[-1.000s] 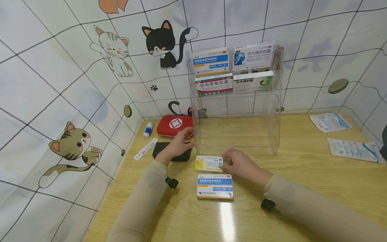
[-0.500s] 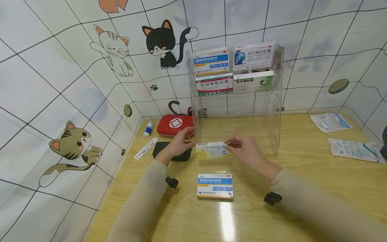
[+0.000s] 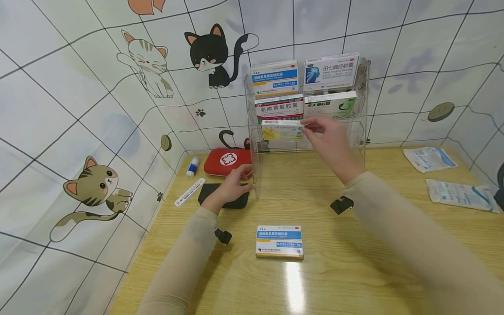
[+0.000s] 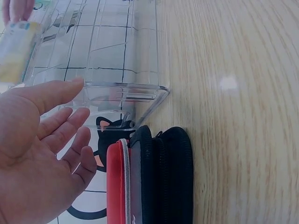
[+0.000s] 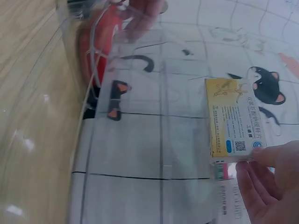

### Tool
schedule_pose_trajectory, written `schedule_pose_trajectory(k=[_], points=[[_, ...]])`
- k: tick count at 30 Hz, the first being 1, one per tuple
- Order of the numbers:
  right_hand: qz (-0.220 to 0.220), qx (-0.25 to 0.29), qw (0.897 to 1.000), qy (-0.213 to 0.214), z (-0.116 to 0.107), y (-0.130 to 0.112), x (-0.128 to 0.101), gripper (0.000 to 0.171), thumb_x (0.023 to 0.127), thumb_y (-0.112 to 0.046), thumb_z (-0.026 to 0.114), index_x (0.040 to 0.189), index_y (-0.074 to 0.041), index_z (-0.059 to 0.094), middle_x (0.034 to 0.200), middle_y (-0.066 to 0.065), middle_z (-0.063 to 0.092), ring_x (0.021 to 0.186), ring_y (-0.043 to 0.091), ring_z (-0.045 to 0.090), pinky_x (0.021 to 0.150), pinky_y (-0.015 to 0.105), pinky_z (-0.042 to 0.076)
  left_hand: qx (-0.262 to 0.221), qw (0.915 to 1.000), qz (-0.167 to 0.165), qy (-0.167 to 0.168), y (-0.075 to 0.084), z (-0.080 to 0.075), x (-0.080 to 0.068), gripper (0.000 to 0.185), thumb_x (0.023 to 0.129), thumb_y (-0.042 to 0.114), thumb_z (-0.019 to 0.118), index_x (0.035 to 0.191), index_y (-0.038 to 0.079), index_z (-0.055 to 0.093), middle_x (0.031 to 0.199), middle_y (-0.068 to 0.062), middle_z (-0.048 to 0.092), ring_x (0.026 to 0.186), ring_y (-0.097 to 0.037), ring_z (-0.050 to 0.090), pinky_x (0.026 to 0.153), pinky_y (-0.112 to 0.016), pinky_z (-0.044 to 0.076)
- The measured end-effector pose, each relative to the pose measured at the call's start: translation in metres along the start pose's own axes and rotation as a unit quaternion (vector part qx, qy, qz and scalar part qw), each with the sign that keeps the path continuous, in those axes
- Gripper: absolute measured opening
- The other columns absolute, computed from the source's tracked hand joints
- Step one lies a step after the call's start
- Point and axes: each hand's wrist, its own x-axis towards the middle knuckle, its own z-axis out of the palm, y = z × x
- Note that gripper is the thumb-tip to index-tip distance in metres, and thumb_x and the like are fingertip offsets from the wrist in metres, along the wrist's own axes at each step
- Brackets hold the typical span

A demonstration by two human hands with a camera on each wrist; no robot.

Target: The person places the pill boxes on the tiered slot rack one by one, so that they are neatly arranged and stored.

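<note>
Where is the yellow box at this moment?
In the head view, the right hand pinches the yellow box at the clear rack, on its left side, just below the red-lettered box.

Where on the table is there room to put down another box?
Bare wood lies right of the blue-and-white box, and more between the clear rack and the white packets. The left back corner is crowded: red pouch, black case, thermometer, small bottle and the left hand.
</note>
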Motion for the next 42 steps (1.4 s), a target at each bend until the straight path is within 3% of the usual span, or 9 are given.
schedule_pose_trajectory(k=[5,9,13,16,25,30,33,37,42], points=[[0.058,-0.005,0.997,-0.048,0.017,0.019,0.004,0.021,0.099,-0.014,0.070,0.120,-0.011,0.073,0.119,0.008,0.076,0.106,0.025,0.074,0.092,0.043,0.059,0.004,1.0000,0.003,-0.001,0.001,0.002,0.001,0.065,0.095,0.020,0.076,0.151,0.016,0.043,0.135,-0.018,0.056,0.118,-0.029,0.052,0.100,-0.046,0.052],[0.060,-0.010,0.997,-0.048,0.019,0.023,-0.002,0.027,0.098,-0.012,0.071,0.126,-0.010,0.071,0.126,0.012,0.073,0.109,0.030,0.072,0.095,0.047,0.058,-0.002,1.0000,-0.001,-0.004,0.002,0.004,0.001,0.065,0.096,0.020,0.075,0.151,0.016,0.043,0.139,-0.018,0.055,0.120,-0.029,0.052,0.102,-0.047,0.052],[0.056,-0.009,0.997,-0.047,0.009,0.009,-0.025,0.032,0.094,-0.008,0.074,0.126,-0.006,0.070,0.129,0.018,0.065,0.109,0.035,0.066,0.096,0.051,0.055,-0.008,1.0000,0.002,-0.006,0.003,0.005,0.001,0.064,0.096,0.020,0.075,0.151,0.016,0.043,0.142,-0.017,0.054,0.122,-0.029,0.052,0.104,-0.049,0.051],[0.063,-0.012,0.994,-0.092,0.005,0.000,-0.053,0.031,0.092,-0.011,0.077,0.123,-0.006,0.071,0.124,0.017,0.065,0.105,0.035,0.067,0.092,0.051,0.057,-0.004,0.9999,0.009,-0.004,0.003,0.003,0.002,0.064,0.095,0.020,0.076,0.151,0.015,0.043,0.142,-0.017,0.055,0.121,-0.030,0.052,0.103,-0.048,0.052],[0.049,-0.031,0.961,-0.270,0.012,-0.002,-0.146,0.041,0.086,-0.023,0.085,0.122,-0.008,0.072,0.122,0.011,0.071,0.102,0.032,0.069,0.085,0.042,0.060,0.003,1.0000,0.008,-0.001,0.004,0.002,-0.001,0.065,0.096,0.021,0.075,0.152,0.017,0.042,0.138,-0.019,0.054,0.120,-0.030,0.052,0.100,-0.047,0.051],[0.058,-0.044,0.937,-0.341,0.013,0.002,-0.181,0.060,0.079,-0.037,0.090,0.126,-0.006,0.069,0.123,0.008,0.070,0.107,0.028,0.066,0.090,0.043,0.057,0.001,1.0000,0.005,-0.001,0.002,0.002,-0.002,0.064,0.095,0.020,0.076,0.150,0.017,0.043,0.139,-0.018,0.054,0.120,-0.029,0.052,0.101,-0.048,0.051],[0.062,-0.061,0.931,-0.355,0.013,0.005,-0.193,0.070,0.074,-0.043,0.092,0.129,-0.005,0.068,0.125,0.008,0.069,0.112,0.027,0.064,0.098,0.050,0.054,-0.002,1.0000,0.007,0.000,0.001,0.001,-0.002,0.064,0.095,0.019,0.075,0.150,0.017,0.043,0.140,-0.018,0.054,0.121,-0.030,0.052,0.102,-0.049,0.051],[0.058,-0.067,0.931,-0.355,0.014,0.007,-0.199,0.073,0.070,-0.045,0.093,0.126,-0.005,0.069,0.124,0.008,0.069,0.113,0.029,0.064,0.101,0.053,0.052,-0.006,1.0000,0.007,0.003,0.002,0.001,-0.001,0.064,0.095,0.018,0.075,0.150,0.016,0.043,0.142,-0.018,0.053,0.121,-0.031,0.052,0.102,-0.049,0.051],[0.102,-0.008,0.932,-0.348,0.011,0.007,-0.199,0.061,0.073,-0.036,0.094,0.122,-0.010,0.069,0.115,0.002,0.072,0.103,0.021,0.068,0.091,0.040,0.058,-0.002,1.0000,0.002,-0.001,0.004,0.000,-0.003,0.064,0.096,0.020,0.075,0.151,0.017,0.042,0.142,-0.018,0.054,0.121,-0.029,0.051,0.102,-0.047,0.051]])
